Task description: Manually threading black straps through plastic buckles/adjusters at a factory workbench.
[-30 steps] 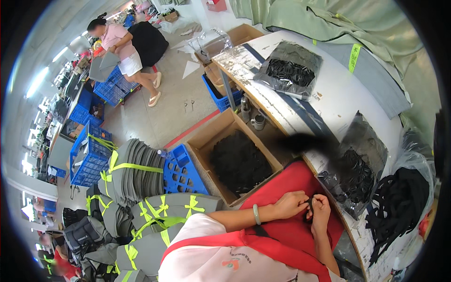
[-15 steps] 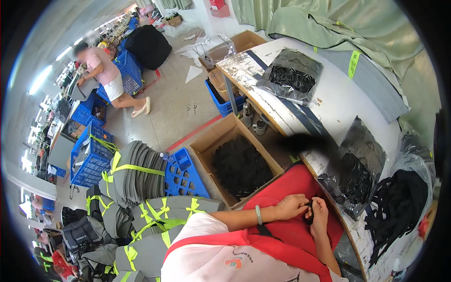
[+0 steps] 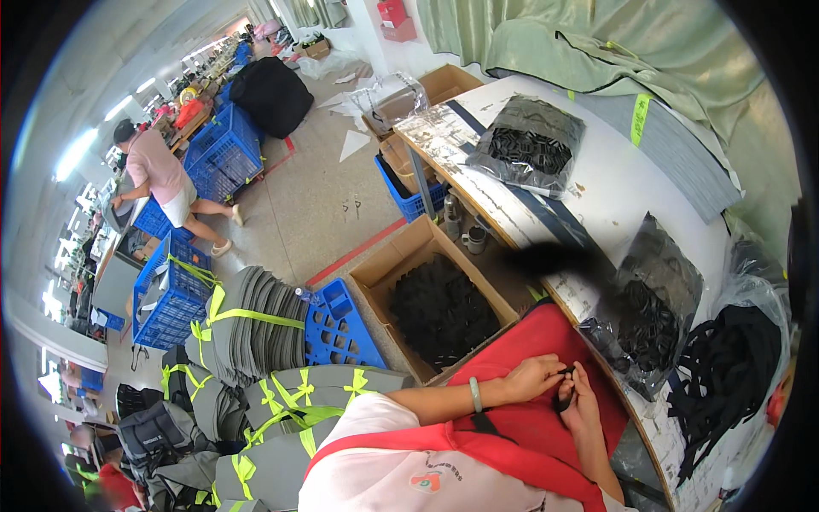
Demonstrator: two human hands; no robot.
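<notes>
Over the red apron on my lap, both hands are close together. My left hand (image 3: 534,379), with a pale green bangle on its wrist, is closed in a pinch on a small black piece (image 3: 564,398). My right hand (image 3: 581,404) grips the same piece from the other side. It looks like a short strap or a plastic fitting, but fingers cover most of it. Right of my hands, on the table, lies an open clear bag of black plastic buckles (image 3: 646,328). Beyond it spills a bundle of black webbing strips (image 3: 725,367).
A cardboard box (image 3: 375,277) of black pieces stands beyond my left arm. The white worktable (image 3: 597,205) carries another bag of black fittings (image 3: 533,145). Grey panels tied with yellow-green strips (image 3: 256,316) are stacked left. A person (image 3: 158,171) bends over bench work farther off.
My hands stay together on the black piece, with the fingers slightly shifted. The person in the background has moved left, and the whole view has shifted a little.
</notes>
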